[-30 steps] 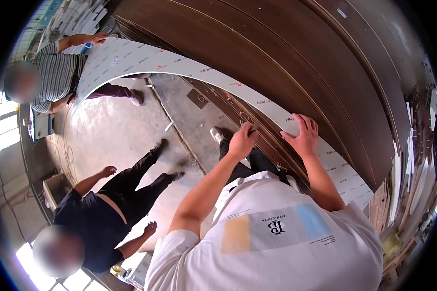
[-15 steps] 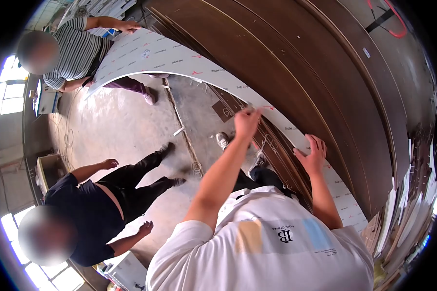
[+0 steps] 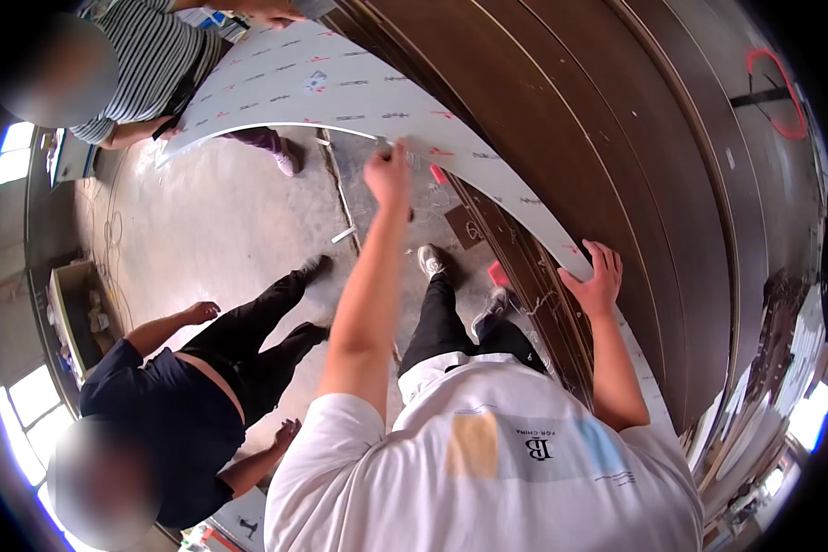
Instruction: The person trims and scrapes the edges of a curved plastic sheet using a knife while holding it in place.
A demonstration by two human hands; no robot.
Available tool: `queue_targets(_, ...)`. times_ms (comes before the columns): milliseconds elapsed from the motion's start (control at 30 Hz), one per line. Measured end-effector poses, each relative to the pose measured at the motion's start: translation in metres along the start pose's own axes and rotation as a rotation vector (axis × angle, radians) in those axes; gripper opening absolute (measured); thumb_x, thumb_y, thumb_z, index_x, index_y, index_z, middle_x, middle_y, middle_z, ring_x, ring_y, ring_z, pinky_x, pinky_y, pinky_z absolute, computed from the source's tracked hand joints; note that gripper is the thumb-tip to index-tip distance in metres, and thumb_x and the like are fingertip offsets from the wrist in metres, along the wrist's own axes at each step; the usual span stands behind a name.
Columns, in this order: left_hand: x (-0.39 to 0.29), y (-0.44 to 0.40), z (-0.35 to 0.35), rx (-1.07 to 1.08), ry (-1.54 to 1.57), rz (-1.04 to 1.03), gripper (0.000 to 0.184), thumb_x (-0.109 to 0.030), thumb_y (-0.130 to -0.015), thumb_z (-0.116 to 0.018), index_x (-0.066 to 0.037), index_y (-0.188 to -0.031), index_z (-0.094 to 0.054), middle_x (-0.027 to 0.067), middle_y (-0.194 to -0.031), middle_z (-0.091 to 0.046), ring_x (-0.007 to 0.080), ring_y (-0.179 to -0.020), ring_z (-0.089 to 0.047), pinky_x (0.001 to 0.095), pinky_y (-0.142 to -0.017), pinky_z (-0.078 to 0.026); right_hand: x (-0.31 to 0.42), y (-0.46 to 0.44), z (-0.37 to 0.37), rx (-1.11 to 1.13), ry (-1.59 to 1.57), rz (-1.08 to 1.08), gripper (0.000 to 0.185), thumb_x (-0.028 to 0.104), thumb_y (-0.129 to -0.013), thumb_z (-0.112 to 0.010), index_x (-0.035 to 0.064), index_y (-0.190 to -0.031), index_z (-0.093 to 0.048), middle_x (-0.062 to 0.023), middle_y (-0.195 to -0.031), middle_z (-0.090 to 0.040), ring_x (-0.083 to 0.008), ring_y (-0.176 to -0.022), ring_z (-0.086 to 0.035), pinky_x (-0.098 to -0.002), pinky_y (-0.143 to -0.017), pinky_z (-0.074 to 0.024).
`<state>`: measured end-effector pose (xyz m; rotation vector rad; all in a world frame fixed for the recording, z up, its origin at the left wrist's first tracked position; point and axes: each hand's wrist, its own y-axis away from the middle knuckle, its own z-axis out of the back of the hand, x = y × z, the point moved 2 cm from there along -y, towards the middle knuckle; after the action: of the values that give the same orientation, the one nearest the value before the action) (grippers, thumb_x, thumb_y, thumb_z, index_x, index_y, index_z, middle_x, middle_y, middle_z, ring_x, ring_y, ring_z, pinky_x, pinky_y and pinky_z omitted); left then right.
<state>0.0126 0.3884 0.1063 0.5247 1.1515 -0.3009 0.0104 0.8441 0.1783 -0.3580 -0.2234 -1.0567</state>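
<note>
Biggest first: brown panels [image 3: 561, 138] stacked alongside the printed sheet [image 3: 276, 87], on the side away from the open floor. Sheet runs from the striped-shirt person [image 3: 161, 64] at its far end back to the wearer; can't tell how much of its weight the panels take. Step in hand, my read: edge work on the sheet, one hand steadying, the other at the rim. Next move calls for the sheet held steady and light pressure at the edge, since it looks thin and could flex. Striped-shirt person has hands at the sheet's far corners. Dark-shirt person [image 3: 170, 400] is on the floor side, apart from the sheet, hands off it. Only container I can make out: open box [image 3: 71, 279], well off the sheet on the floor side, some pale bits inside, too small to identify. Right hand [image 3: 598, 283]: fingers spread wide over the sheet's near stretch, not closed round anything. Left hand [image 3: 389, 175]: fingers curled narrow at the sheet's floor-side edge, farther along. Small grey bit by its fingertips; can't tell if gripped.
</note>
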Motion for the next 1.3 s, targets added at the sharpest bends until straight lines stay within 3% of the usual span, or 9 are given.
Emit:
queue_targets(167,0.013,0.075,-0.04,0.231,-0.07,-0.109,0.029,-0.026,-0.097,-0.076,0.001,-0.089,-0.075,0.0081,-0.067,-0.068,0.0142,-0.061,-0.058,0.0375,-0.058,-0.048,0.02,-0.021,-0.019,0.018,0.042,-0.02,0.065,0.035,-0.072,-0.092,0.0139,-0.128,-0.067,-0.0066,-0.12,-0.067,-0.0346,-0.114,-0.061,-0.0493,-0.102,-0.0483)
queue_targets(267,0.012,0.038,-0.021,0.278,0.202,0.258,0.028,-0.024,-0.098,-0.076,0.003,-0.088,-0.074,0.0043,-0.068,-0.066,0.0102,-0.06,-0.055,0.0337,-0.055,-0.045,0.016,-0.019,-0.025,0.015,0.081,-0.027,0.062,0.037,-0.071,-0.092,0.0131,-0.123,-0.067,-0.0077,-0.117,-0.067,-0.0352,-0.112,-0.062,-0.0502,-0.101,-0.048)
queue_targets(467,-0.001,-0.139,0.087,-0.036,0.378,0.09,0.029,-0.021,-0.096,-0.081,-0.006,-0.078,-0.065,-0.0001,-0.062,-0.056,0.0098,-0.046,-0.045,0.0287,-0.042,-0.03,0.015,-0.02,-0.031,0.028,0.092,-0.011,0.059,0.038,-0.071,-0.091,0.0115,-0.116,-0.064,-0.0103,-0.114,-0.066,-0.0362,-0.11,-0.062,-0.0517,-0.1,-0.0477)
queue_targets(667,0.004,-0.237,0.17,-0.341,0.483,0.095,0.032,-0.025,-0.1,-0.077,-0.007,-0.081,-0.058,-0.0015,-0.061,-0.053,0.0102,-0.047,-0.045,0.0311,-0.041,-0.034,0.019,-0.022,-0.032,0.036,0.116,-0.005,0.059,0.036,-0.071,-0.09,0.0107,-0.116,-0.061,-0.0114,-0.11,-0.064,-0.0372,-0.108,-0.061,-0.0524,-0.099,-0.0476)
queue_targets(767,0.02,-0.233,0.156,-0.357,0.251,-0.013,0.038,-0.033,-0.095,-0.082,-0.004,-0.081,-0.064,-0.0002,-0.063,-0.057,0.0132,-0.05,-0.05,0.034,-0.047,-0.041,0.023,-0.024,-0.032,0.052,0.134,-0.013,0.06,0.036,-0.071,-0.089,0.0101,-0.117,-0.06,-0.0126,-0.109,-0.063,-0.0387,-0.107,-0.06,-0.053,-0.098,-0.0476)
queue_targets(900,-0.011,-0.146,0.109,-0.034,-0.162,-0.051,0.055,-0.055,-0.087,-0.081,0.0,-0.092,-0.079,0.0143,-0.07,-0.072,0.022,-0.066,-0.07,0.0411,-0.071,-0.056,0.02,-0.02,-0.032,0.064,0.171,-0.004,0.062,0.035,-0.071,-0.089,0.0089,-0.118,-0.059,-0.0148,-0.11,-0.061,-0.0408,-0.108,-0.06,-0.0541,-0.097,-0.0475)
queue_targets(1067,0.01,-0.194,0.134,-0.187,0.023,0.03,0.051,-0.049,-0.09,-0.081,0.001,-0.092,-0.078,0.0146,-0.07,-0.072,0.0222,-0.068,-0.07,0.0397,-0.069,-0.055,0.019,-0.021,-0.036,0.116,0.209,-0.045,0.064,0.033,-0.07,-0.089,0.0077,-0.119,-0.058,-0.0169,-0.113,-0.06,-0.0424,-0.111,-0.058,-0.0551,-0.098,-0.047)
queue_targets(1100,0.013,-0.218,0.151,-0.212,0.157,0.062,0.037,-0.032,-0.094,-0.084,0.003,-0.088,-0.074,0.0005,-0.068,-0.062,0.0088,-0.064,-0.053,0.0308,-0.058,-0.044,0.02,-0.021,-0.036,0.122,0.221,-0.044,0.065,0.033,-0.07,-0.089,0.0077,-0.12,-0.058,-0.0171,-0.113,-0.06,-0.0426,-0.112,-0.058,-0.0552,-0.099,-0.0467)
queue_targets(1300,0.027,-0.351,0.28,-0.474,0.408,0.06,0.033,-0.027,-0.097,-0.081,-0.005,-0.08,-0.065,0.0009,-0.066,-0.058,0.0106,-0.05,-0.048,0.0318,-0.045,-0.037,0.021,-0.021,-0.037,0.178,0.245,-0.075,0.066,0.035,-0.072,-0.089,0.0072,-0.122,-0.056,-0.0175,-0.113,-0.059,-0.0434,-0.112,-0.057,-0.055,-0.1,-0.0448)
